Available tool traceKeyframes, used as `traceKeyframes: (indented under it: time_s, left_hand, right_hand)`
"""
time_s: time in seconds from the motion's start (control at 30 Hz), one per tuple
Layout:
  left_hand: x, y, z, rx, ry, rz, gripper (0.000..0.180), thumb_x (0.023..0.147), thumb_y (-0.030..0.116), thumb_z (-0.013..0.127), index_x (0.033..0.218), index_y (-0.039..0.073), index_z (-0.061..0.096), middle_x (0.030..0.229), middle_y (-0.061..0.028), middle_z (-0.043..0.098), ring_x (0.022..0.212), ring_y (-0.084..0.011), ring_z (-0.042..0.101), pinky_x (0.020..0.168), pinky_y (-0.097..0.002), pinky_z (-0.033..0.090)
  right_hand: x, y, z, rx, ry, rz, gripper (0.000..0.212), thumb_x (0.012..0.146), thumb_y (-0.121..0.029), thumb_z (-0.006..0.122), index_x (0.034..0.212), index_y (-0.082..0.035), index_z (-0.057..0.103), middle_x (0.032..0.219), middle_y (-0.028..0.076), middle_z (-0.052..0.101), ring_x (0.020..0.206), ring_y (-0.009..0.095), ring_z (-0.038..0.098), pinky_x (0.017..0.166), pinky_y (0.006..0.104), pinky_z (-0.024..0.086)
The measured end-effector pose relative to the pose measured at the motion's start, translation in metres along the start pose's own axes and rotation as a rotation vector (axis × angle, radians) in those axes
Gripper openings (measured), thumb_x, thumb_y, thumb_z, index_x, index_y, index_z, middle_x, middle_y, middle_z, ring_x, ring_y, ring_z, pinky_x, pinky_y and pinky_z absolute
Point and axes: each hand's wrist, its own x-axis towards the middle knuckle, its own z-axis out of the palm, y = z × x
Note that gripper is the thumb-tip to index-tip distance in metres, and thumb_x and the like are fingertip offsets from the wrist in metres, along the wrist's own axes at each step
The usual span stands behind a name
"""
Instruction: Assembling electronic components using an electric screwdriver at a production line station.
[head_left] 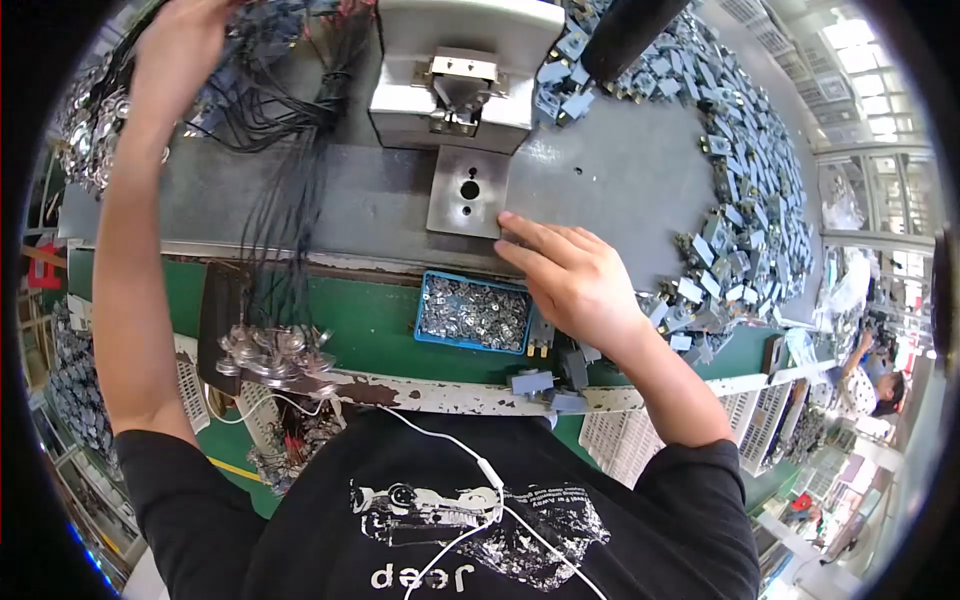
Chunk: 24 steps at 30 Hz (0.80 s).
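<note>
My left hand (185,35) reaches to the far left, at the upper rim of the picture, beside bundled black cables and blue-grey parts; its fingers are cut off from view. My right hand (572,275) rests on the grey metal worktop, index and middle fingers stretched out. Their tips touch or nearly touch the right edge of a small steel plate (452,205) with a large hole and smaller ones. Behind that plate stands a metal machine (410,105) with a clamp-like head. Just left of my right hand sits a blue tray (419,318) of small metal pieces.
Many blue-grey plastic housings (735,190) are heaped along the right side. Black cables (285,195) hang over the near edge, ending in shiny round pieces (270,355). A dark cylinder (630,40) juts in above. A few grey housings (530,382) lie near my body. Another person (865,390) is far right.
</note>
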Motion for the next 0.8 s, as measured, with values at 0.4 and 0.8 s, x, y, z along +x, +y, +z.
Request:
traceKeyframes:
  time_s: [0.4,0.8]
  left_hand:
    - [-0.041,0.084,-0.08,-0.55,-0.184,-0.026,0.02,0.091,0.017,0.074,0.108,0.006,0.071,0.106,-0.008,0.071,0.106,-0.0279,0.067,0.094,-0.0393,0.052]
    - [-0.098,0.127,-0.089,-0.237,-0.907,-0.213,0.095,0.078,0.045,0.083,0.157,0.017,0.039,0.116,-0.0185,0.063,0.107,-0.0359,0.065,0.09,-0.0433,0.056]
  right_hand:
    - [-0.007,0.002,0.002,-0.098,0.001,0.025,0.043,0.073,0.004,0.069,0.115,-0.002,0.07,0.099,0.008,0.063,0.085,0.026,0.061,0.079,0.0368,0.054]
    - [0.001,-0.039,-0.011,0.171,-0.009,0.12,0.021,0.075,0.004,0.073,0.092,-0.005,0.065,0.091,0.01,0.064,0.084,0.03,0.065,0.074,0.0404,0.054]
